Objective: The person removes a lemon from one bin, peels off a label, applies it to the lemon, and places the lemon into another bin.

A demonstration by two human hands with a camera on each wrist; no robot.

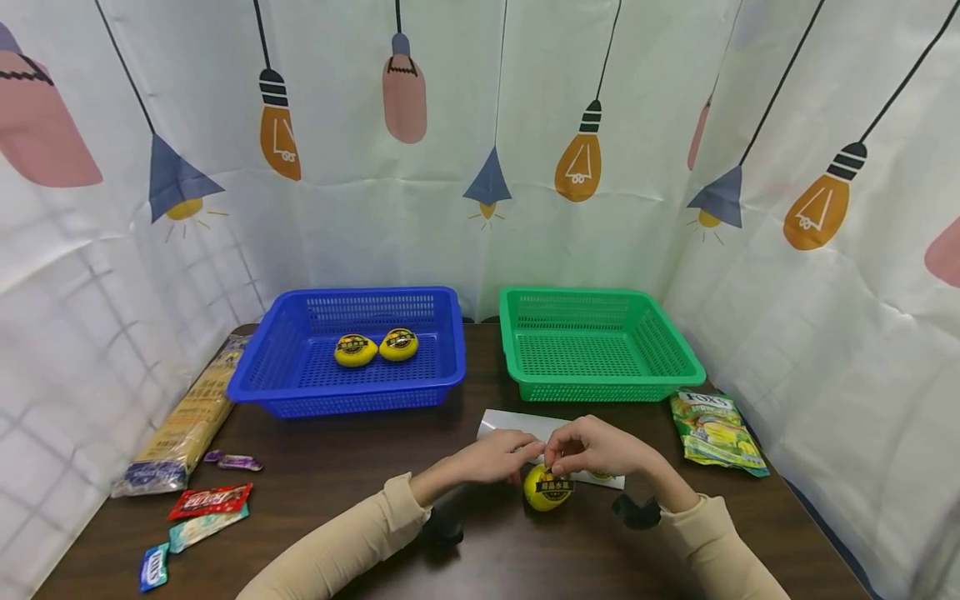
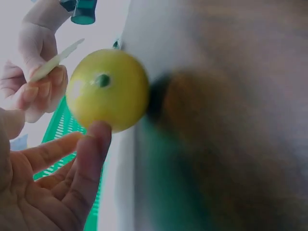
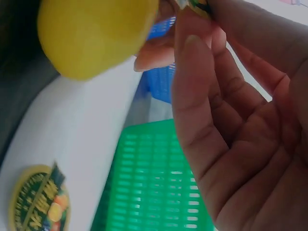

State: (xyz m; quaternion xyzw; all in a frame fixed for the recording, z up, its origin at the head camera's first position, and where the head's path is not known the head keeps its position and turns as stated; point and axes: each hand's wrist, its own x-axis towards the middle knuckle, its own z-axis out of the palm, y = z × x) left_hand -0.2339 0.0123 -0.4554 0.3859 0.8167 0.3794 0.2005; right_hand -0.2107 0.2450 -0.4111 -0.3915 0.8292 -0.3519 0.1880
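A yellow lemon [image 1: 537, 498] rests on the dark table between both hands, its green-spotted end showing in the left wrist view. My left hand [image 1: 491, 458] touches its side with a fingertip [image 2: 100, 132], the fingers loosely extended. Beside the fruit, my right hand [image 1: 596, 446] pinches a sticker [image 2: 57, 61] between thumb and fingers. The left wrist view shows this sticker edge-on and apart from the lemon. Beneath the hands lies a white sticker sheet [image 1: 517, 423], partly covered. One round, dark label [image 3: 41, 202] with a fruit picture shows on it.
A blue basket [image 1: 348, 402] holding two labelled lemons [image 1: 377, 347] stands at the back left. To its right is a green basket [image 1: 611, 390]. A candy bag [image 1: 716, 429] lies at right; several small snack packets [image 1: 210, 500] and a long package [image 1: 187, 408] lie at left.
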